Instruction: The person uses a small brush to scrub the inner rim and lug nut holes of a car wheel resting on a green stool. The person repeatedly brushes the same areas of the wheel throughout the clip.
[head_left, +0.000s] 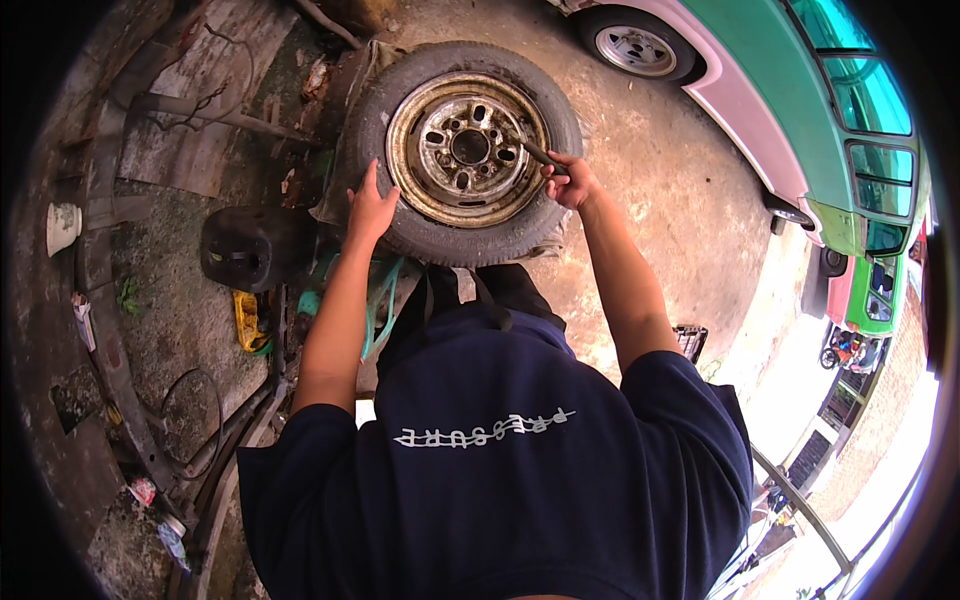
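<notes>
A car wheel (462, 208) lies flat in front of me, its rusty, dirt-streaked steel rim (405, 165) facing up inside a worn black tyre (365, 120). My left hand (372, 208) is at the tyre's near left side, fingers apart and holding nothing. On the opposite side, my right hand (572, 184) is closed round a slim dark hand tool (541, 156). Its far end points up and left over the rim, near the slotted centre disc. Whether that end touches the metal I cannot tell.
Left of the wheel lie a black plastic container (255, 248), a yellow object (250, 320) and scrap metal bars. A teal plastic stool (378, 310) is partly hidden beside my legs. A green and pink vehicle (750, 90) stands at the right; a small crate (690, 342) sits behind my right arm.
</notes>
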